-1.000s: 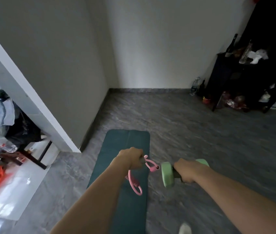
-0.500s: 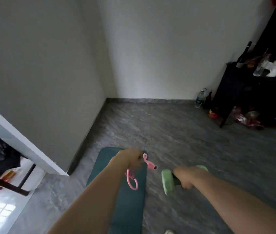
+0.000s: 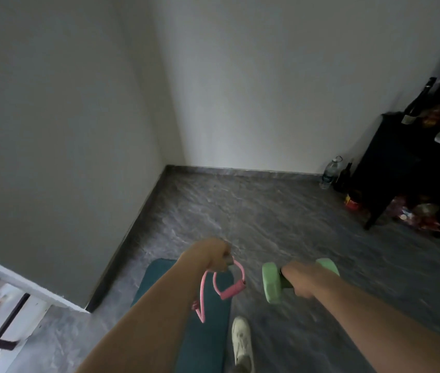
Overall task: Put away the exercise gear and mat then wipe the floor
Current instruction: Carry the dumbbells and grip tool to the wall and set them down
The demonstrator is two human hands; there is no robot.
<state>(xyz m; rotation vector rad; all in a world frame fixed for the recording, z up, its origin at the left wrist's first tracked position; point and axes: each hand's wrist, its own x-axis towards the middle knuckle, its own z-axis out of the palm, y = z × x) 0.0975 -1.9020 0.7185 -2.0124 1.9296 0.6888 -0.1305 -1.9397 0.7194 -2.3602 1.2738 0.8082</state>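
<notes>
My left hand (image 3: 208, 254) is closed around a pink resistance band (image 3: 229, 288), whose loops and foam handle dangle below the fist. My right hand (image 3: 301, 279) grips the dark bar of a pale green dumbbell (image 3: 271, 282); one head shows left of the fist, the other behind it. Both are held above the floor. A dark teal exercise mat (image 3: 208, 335) lies flat on the grey floor under my left arm, partly hidden by it. My white shoe (image 3: 241, 341) stands at the mat's right edge.
Grey stone-pattern floor (image 3: 267, 211) runs to a corner of two pale walls. A black cabinet (image 3: 407, 162) with bottles on top stands at the right, with bottles and bags at its foot. A white doorway edge (image 3: 25, 286) is at the left.
The view has tilted up and forward toward the room corner. Both hands keep their hold; the band's loops have swung, and my white shoe has come into sight beside the mat.
</notes>
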